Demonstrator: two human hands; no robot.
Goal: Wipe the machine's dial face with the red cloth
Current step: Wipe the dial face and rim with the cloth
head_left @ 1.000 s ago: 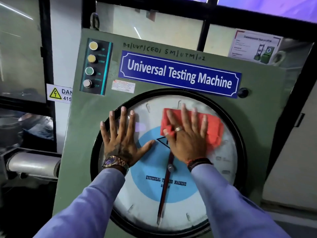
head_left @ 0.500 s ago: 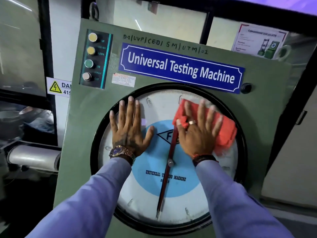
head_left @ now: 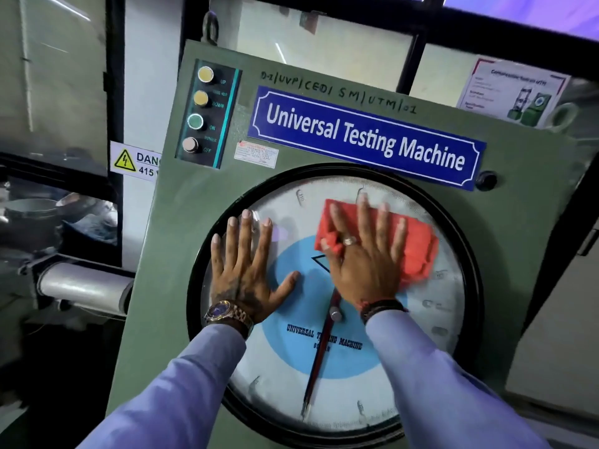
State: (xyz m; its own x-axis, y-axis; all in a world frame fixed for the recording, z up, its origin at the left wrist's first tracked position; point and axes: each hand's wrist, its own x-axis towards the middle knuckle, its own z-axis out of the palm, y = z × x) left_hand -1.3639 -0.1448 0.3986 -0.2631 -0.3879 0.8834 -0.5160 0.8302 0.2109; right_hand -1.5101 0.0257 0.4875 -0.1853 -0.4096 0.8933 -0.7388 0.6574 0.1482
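Observation:
The machine's dial face (head_left: 356, 393) is a large round glass with a white scale, a blue centre and a black rim, set in a green panel. The red cloth (head_left: 418, 244) lies against the upper right of the dial. My right hand (head_left: 363, 264) presses flat on it with fingers spread, the thumb pinching a fold. My left hand (head_left: 243, 270) rests flat and open on the dial's upper left, holding nothing. A red and black needle (head_left: 316, 367) points down from the hub.
A strip of several push buttons (head_left: 201, 115) sits on the panel's upper left, above a blue nameplate (head_left: 363, 137). A black knob (head_left: 486, 180) is at the right. A danger sign (head_left: 134, 160) and a metal cylinder (head_left: 84, 286) are to the left.
My right hand slid the red cloth to the right across the upper dial, then back to the left. My left hand has stayed flat on the glass.

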